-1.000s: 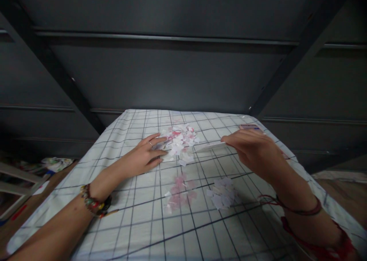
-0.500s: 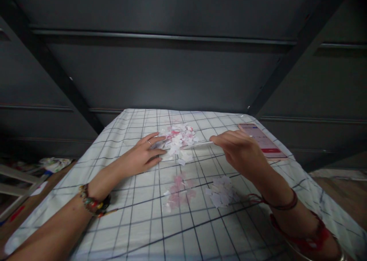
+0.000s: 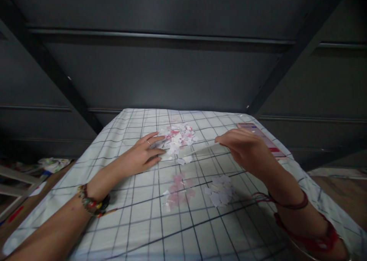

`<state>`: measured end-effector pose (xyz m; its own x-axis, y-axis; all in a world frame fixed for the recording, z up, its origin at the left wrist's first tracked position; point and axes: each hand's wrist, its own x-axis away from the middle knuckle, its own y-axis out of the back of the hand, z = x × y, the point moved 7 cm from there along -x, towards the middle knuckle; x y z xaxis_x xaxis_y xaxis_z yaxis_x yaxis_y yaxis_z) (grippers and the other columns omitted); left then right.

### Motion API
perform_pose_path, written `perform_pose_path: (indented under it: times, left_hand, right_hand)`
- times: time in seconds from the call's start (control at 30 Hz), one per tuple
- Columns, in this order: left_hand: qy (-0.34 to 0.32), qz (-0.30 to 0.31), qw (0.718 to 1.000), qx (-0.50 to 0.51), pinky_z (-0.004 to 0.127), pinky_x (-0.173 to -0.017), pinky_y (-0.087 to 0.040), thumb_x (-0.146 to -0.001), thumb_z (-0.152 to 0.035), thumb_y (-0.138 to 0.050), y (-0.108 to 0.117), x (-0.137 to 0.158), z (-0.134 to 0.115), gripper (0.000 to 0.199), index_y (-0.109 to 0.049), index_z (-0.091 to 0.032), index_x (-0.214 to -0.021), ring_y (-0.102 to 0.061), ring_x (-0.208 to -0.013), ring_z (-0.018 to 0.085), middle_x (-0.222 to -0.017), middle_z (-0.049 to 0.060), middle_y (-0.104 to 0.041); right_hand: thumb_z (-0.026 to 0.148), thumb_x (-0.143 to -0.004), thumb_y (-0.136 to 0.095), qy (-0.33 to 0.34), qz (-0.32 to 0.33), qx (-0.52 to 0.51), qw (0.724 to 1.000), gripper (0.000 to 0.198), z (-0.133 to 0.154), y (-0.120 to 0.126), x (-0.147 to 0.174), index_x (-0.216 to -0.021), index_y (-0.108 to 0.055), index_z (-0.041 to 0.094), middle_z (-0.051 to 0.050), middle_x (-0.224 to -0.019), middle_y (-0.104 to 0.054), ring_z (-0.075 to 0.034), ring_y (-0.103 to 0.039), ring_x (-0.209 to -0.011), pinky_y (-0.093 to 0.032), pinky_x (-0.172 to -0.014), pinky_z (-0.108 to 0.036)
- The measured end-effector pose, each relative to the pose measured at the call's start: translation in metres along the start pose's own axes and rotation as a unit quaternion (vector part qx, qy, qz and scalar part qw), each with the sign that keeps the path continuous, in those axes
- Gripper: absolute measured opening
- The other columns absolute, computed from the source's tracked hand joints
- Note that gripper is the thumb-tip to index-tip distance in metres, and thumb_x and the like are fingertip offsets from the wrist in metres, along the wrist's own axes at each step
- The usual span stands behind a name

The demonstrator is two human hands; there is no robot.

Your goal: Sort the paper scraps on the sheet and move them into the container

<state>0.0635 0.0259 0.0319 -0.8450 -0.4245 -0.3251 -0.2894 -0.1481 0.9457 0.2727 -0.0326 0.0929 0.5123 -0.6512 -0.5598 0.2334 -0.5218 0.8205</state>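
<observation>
The only candidate for reading was the phone (image 3: 266, 138) at the far right of the cloth, partly hidden behind the right hand (image 3: 243, 148); its pinkish screen bore a dark red band (image 3: 274, 150) near the lower end and small marks above, all too blurred to make out. That hand was closed in a pinch on one end of a thin white strip (image 3: 203, 149), which slanted down and leftward toward the near right edge of a mixed pile (image 3: 180, 136) of white and pink paper scraps; whether its tip touched the scraps could not be told. The left hand (image 3: 143, 152), a ring (image 3: 148, 142) on one finger, lay open with its fingers spread, their tips at the pile's left side. The mixed pile sat directly on the white cloth (image 3: 140, 230), printed with dark grid lines. Nearer the person lay two smaller heaps, also straight on the cloth: a pink heap (image 3: 179, 192) of flat, somewhat shiny pieces, and to its right, a little apart, a white heap (image 3: 220, 191) of overlapping scraps. A beaded bracelet (image 3: 93, 205) circled the left wrist, and reddish cords (image 3: 292, 204) the right.
</observation>
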Motion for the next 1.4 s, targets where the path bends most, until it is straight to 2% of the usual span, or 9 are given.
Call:
perform_pose_path:
  times: [0.1,0.23,0.43,0.6,0.77,0.97,1.1,1.23,1.4]
  left_hand:
    - [-0.004,0.0,1.0,0.001,0.05,-0.102,-0.034,-0.088,-0.02,-0.048,-0.001,0.0,0.0,0.025,-0.063,-0.019,-0.108,-0.032,-0.128,0.028,-0.134,0.011,-0.043]
    - [-0.003,-0.002,1.0,-0.003,0.051,-0.102,-0.034,-0.089,-0.021,-0.047,-0.001,0.0,0.0,0.025,-0.064,-0.017,-0.107,-0.032,-0.127,0.029,-0.133,0.013,-0.044]
    - [-0.001,-0.004,1.0,0.007,0.05,-0.101,-0.036,-0.088,-0.021,-0.048,-0.002,0.0,0.001,0.024,-0.063,-0.02,-0.108,-0.031,-0.128,0.029,-0.134,0.01,-0.044]
    - [-0.004,-0.001,1.0,0.0,0.051,-0.101,-0.035,-0.089,-0.021,-0.047,-0.003,0.0,0.0,0.025,-0.064,-0.018,-0.107,-0.031,-0.128,0.029,-0.134,0.012,-0.043]
    - [-0.004,-0.006,1.0,-0.001,0.05,-0.1,-0.036,-0.089,-0.02,-0.048,-0.002,0.0,0.0,0.025,-0.064,-0.019,-0.107,-0.03,-0.128,0.029,-0.133,0.011,-0.043]
    - [-0.016,-0.005,1.0,-0.007,0.051,-0.101,-0.035,-0.089,-0.02,-0.046,-0.003,0.0,-0.001,0.026,-0.064,-0.015,-0.108,-0.032,-0.127,0.03,-0.132,0.015,-0.044]
    - [-0.012,-0.006,1.0,-0.006,0.052,-0.102,-0.034,-0.09,-0.021,-0.047,-0.002,-0.001,-0.001,0.025,-0.064,-0.018,-0.107,-0.031,-0.128,0.029,-0.133,0.012,-0.044]
    - [-0.012,-0.007,1.0,-0.006,0.051,-0.102,-0.034,-0.089,-0.021,-0.047,-0.001,-0.001,-0.001,0.025,-0.064,-0.017,-0.107,-0.031,-0.128,0.029,-0.132,0.013,-0.044]
    - [-0.009,-0.009,1.0,0.0,0.052,-0.101,-0.034,-0.089,-0.021,-0.047,-0.003,-0.001,0.001,0.024,-0.064,-0.018,-0.106,-0.032,-0.127,0.028,-0.133,0.012,-0.044]
  right_hand:
    - [-0.003,-0.076,-0.036,-0.001,-0.028,0.015,1.0,0.033,0.003,0.0,-0.003,-0.082,-0.061,0.018,-0.002,-0.068,-0.062,-0.016,-0.054,-0.065,-0.038,-0.064,-0.029]
    - [-0.005,-0.074,-0.035,0.024,0.002,0.007,1.0,0.035,0.008,-0.006,-0.004,-0.081,-0.061,0.018,-0.001,-0.068,-0.063,-0.015,-0.053,-0.065,-0.038,-0.065,-0.029]
    - [-0.003,-0.075,-0.037,0.01,-0.023,-0.006,1.0,0.031,-0.003,0.006,0.001,-0.081,-0.06,0.018,-0.002,-0.069,-0.063,-0.016,-0.054,-0.066,-0.038,-0.064,-0.029]
    - [-0.001,-0.079,-0.036,0.044,-0.053,0.026,0.997,0.031,0.019,0.0,-0.009,-0.083,-0.061,0.016,-0.003,-0.07,-0.063,-0.016,-0.053,-0.065,-0.038,-0.063,-0.029]
    - [-0.004,-0.076,-0.035,0.046,-0.015,0.023,0.999,0.033,0.016,-0.001,-0.006,-0.079,-0.061,0.017,-0.001,-0.067,-0.062,-0.015,-0.052,-0.063,-0.038,-0.063,-0.029]
    - [-0.003,-0.076,-0.037,0.035,-0.065,0.015,0.997,0.033,0.014,0.011,-0.002,-0.086,-0.062,0.017,-0.002,-0.07,-0.063,-0.015,-0.052,-0.065,-0.039,-0.064,-0.03]
    - [-0.004,-0.077,-0.036,0.042,-0.018,0.03,0.999,0.034,0.022,0.001,-0.007,-0.079,-0.062,0.018,-0.001,-0.068,-0.062,-0.015,-0.052,-0.063,-0.038,-0.062,-0.029]
    - [-0.005,-0.074,-0.037,0.012,-0.001,0.032,0.999,0.033,0.006,0.005,-0.001,-0.077,-0.061,0.017,-0.002,-0.065,-0.061,-0.015,-0.052,-0.063,-0.037,-0.062,-0.029]
    - [-0.001,-0.079,-0.037,0.01,-0.054,0.016,0.998,0.031,0.006,0.009,-0.001,-0.083,-0.062,0.016,-0.003,-0.068,-0.062,-0.016,-0.052,-0.065,-0.038,-0.063,-0.029]
